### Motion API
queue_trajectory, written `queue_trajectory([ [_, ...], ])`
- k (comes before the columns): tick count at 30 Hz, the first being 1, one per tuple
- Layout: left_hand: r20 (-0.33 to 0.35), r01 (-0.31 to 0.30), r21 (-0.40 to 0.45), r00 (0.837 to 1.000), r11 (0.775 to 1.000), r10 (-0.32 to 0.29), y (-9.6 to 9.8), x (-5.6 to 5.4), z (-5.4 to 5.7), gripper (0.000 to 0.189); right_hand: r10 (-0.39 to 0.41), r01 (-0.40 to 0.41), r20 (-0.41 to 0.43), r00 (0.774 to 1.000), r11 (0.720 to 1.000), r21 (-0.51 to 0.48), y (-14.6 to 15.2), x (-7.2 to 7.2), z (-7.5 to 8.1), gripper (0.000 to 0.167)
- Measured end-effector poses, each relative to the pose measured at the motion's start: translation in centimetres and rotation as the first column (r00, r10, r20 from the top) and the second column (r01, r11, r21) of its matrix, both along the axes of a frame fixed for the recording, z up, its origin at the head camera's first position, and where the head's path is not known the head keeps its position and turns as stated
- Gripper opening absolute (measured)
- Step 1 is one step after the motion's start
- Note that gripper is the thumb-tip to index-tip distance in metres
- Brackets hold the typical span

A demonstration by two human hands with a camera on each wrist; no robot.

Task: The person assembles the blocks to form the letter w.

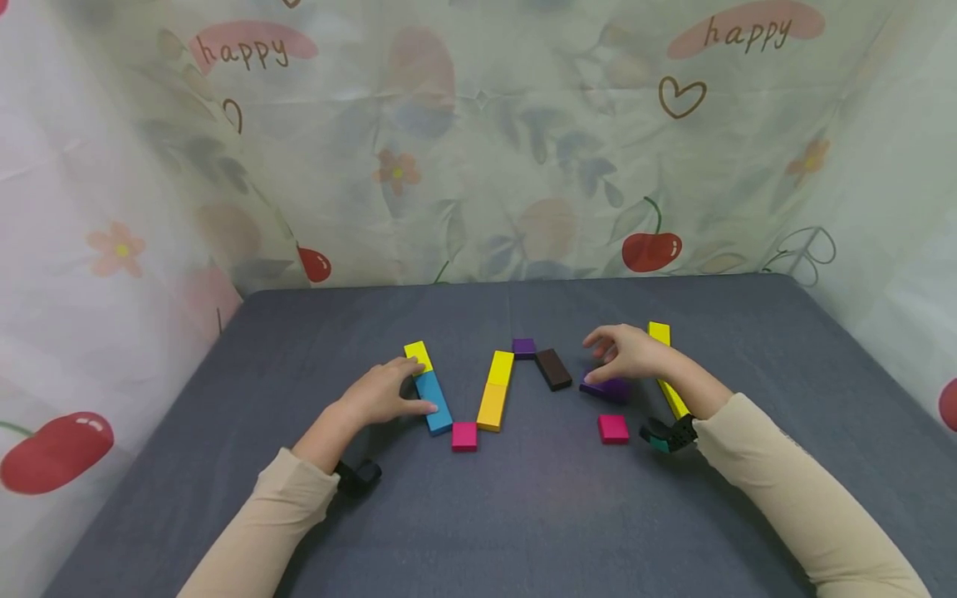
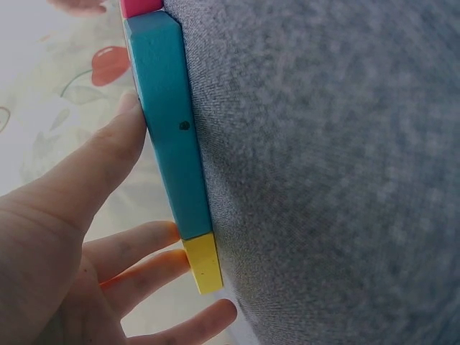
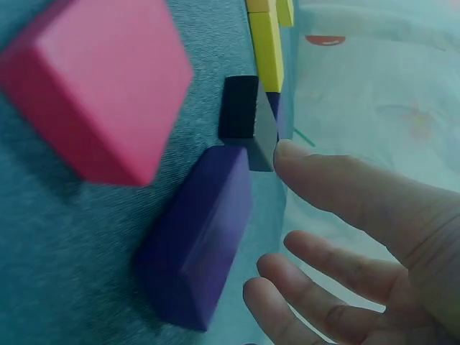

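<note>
Two hands | left hand [image 1: 377,397] open, touching smooth blue block [image 1: 434,402] | right hand [image 1: 631,355] open over purple block [image 1: 607,388]

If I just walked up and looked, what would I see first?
Probably the zigzag of bright blocks in the middle of the grey table: the yellow block and blue block under the left hand, then pink, more yellow and a brown block. Next, the right hand spread just above a purple block.
</note>
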State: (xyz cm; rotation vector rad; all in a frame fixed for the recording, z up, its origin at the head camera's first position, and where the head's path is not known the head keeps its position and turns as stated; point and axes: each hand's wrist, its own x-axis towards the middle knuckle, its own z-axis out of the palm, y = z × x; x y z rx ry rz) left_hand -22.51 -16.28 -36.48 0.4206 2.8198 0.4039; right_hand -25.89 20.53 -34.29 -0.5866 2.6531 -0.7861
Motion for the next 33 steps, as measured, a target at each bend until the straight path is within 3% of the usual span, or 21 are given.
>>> queue_trajectory([
  [13, -0.009, 0.001, 0.001, 1.000, 1.000, -0.001, 0.0, 0.1, 0.0, 0.079, -0.017, 0.017, 0.035, 0.999, 1.000, -0.002, 1.4, 1.3, -1.4, 0.044],
  [21, -0.007, -0.004, 0.003, 1.000, 1.000, 0.004, 0.0, 0.1, 0.0, 0.079, -0.038, 0.038, 0.013, 0.999, 0.999, 0.009, 1.3, 1.5, -1.8, 0.036],
  [33, -0.007, -0.002, 0.001, 1.000, 1.000, 0.002, 0.0, 0.2, 0.1, 0.078, -0.085, 0.085, -0.022, 0.996, 0.996, 0.005, 1.2, 2.0, -1.2, 0.037],
])
